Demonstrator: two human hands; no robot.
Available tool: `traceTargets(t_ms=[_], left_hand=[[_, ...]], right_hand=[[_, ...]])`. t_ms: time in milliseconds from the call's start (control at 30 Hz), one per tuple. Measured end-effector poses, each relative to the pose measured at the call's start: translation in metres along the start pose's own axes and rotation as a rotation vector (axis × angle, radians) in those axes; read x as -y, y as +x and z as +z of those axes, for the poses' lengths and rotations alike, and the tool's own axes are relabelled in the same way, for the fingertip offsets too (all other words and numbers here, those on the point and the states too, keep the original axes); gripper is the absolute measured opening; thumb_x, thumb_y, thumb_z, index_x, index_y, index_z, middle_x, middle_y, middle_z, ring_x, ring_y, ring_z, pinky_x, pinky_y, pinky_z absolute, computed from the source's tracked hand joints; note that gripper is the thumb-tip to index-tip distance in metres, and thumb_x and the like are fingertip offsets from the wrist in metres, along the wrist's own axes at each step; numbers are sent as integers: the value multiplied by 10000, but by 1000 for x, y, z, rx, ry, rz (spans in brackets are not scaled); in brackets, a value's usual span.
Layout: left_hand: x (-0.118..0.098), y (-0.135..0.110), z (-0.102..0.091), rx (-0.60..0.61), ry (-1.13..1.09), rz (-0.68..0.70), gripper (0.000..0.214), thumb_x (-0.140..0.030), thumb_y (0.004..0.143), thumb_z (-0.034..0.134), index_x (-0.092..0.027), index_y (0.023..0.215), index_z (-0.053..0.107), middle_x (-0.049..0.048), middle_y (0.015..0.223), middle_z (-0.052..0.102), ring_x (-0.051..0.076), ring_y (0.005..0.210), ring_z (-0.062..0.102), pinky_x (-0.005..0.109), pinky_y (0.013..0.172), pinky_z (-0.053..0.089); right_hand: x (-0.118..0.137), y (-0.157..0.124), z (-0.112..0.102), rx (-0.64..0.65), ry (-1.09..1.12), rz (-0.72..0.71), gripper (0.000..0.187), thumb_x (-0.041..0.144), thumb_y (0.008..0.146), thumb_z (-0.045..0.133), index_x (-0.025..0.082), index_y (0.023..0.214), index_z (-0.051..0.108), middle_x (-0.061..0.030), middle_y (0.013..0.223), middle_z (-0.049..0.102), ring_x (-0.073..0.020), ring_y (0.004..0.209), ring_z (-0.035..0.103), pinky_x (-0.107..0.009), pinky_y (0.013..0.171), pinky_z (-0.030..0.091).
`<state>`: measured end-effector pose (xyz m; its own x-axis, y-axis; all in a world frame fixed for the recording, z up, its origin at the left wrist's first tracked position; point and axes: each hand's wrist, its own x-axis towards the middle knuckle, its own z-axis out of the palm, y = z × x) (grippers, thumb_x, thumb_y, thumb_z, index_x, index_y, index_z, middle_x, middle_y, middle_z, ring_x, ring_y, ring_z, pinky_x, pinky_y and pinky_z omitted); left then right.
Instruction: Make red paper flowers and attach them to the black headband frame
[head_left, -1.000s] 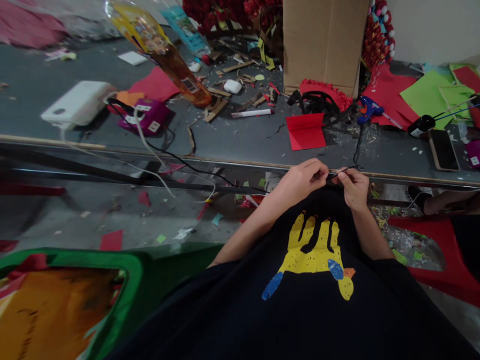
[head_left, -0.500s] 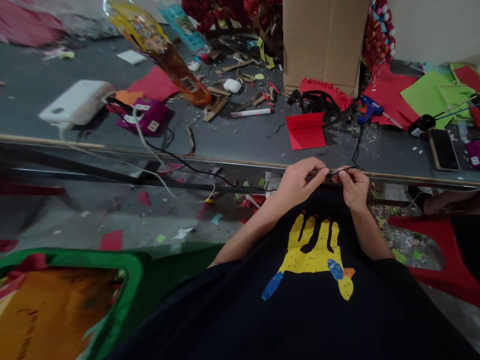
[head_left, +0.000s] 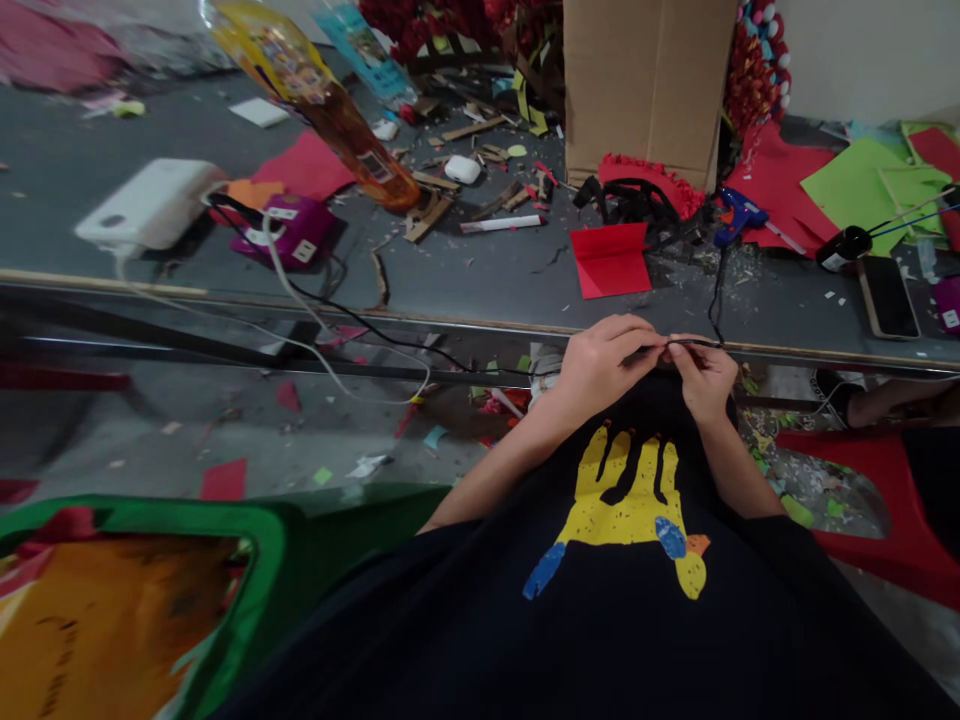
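Observation:
My left hand [head_left: 611, 360] and my right hand [head_left: 702, 376] meet fingertip to fingertip at the table's front edge. Both are closed in a pinch on a thin black cord [head_left: 694, 343]. To the right the cord bends up to the blue hot glue gun [head_left: 739, 216] lying on the table. Left of my hands, a black cord [head_left: 390, 332] runs to the purple block-shaped adapter [head_left: 289, 236]. My fingers cover the stretch of cord between them, so I cannot tell whether it is joined there. A folded red paper [head_left: 611, 262] lies just beyond my hands.
A white power box [head_left: 150, 205], a leaning bottle [head_left: 352, 140], wood scraps and a white earbud case [head_left: 463, 170] lie at left. Cardboard [head_left: 649, 90] stands behind. A phone [head_left: 888, 298] rests at right. A green bin [head_left: 277, 560] and red stool [head_left: 892, 500] flank me.
My hands have come closer together, with the left shifting slightly right and the right slightly left. The cord beside my right hand now forms a visible bend at the table edge.

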<state>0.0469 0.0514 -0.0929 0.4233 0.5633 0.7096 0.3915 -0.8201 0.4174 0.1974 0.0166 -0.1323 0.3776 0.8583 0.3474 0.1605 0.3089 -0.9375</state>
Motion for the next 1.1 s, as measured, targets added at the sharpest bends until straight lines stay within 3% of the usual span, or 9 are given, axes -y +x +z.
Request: traceTargets(t_ms=[233, 567, 833, 1100], left_hand=[[0, -1, 2, 5, 14, -5, 119, -185, 884, 541, -159, 821, 638, 43, 846, 683, 125, 793, 632, 225, 726, 491], [-2, 0, -1, -4, -184, -68, 111, -181, 884, 549, -141, 808, 620, 49, 802, 680, 113, 750, 632, 211, 695, 495], [4, 2, -7, 110, -256, -128, 117, -201, 874, 557, -141, 840, 651, 39, 789, 684, 102, 691, 624, 192, 637, 488], [9, -1, -5, 192, -201, -161, 98, -152, 829, 553, -145, 794, 644, 30, 764, 664, 100, 664, 600, 199, 635, 473]], right_hand=[[-7, -5, 0, -9, -49, -80, 205, 407, 771, 677, 224, 839, 741, -20, 836, 761, -185, 746, 724, -322, 738, 609], [-5, -3, 3, -21, 2, -75, 193, 406, 761, 690, 225, 803, 740, -13, 791, 758, -173, 689, 718, -298, 674, 609], [-4, 2, -1, 78, -139, -75, 230, 442, 761, 676, 222, 776, 743, -22, 820, 764, -182, 747, 721, -307, 728, 592], [-6, 5, -5, 122, -230, -60, 272, 482, 732, 692, 215, 727, 744, -33, 776, 761, -191, 680, 711, -316, 673, 578]])
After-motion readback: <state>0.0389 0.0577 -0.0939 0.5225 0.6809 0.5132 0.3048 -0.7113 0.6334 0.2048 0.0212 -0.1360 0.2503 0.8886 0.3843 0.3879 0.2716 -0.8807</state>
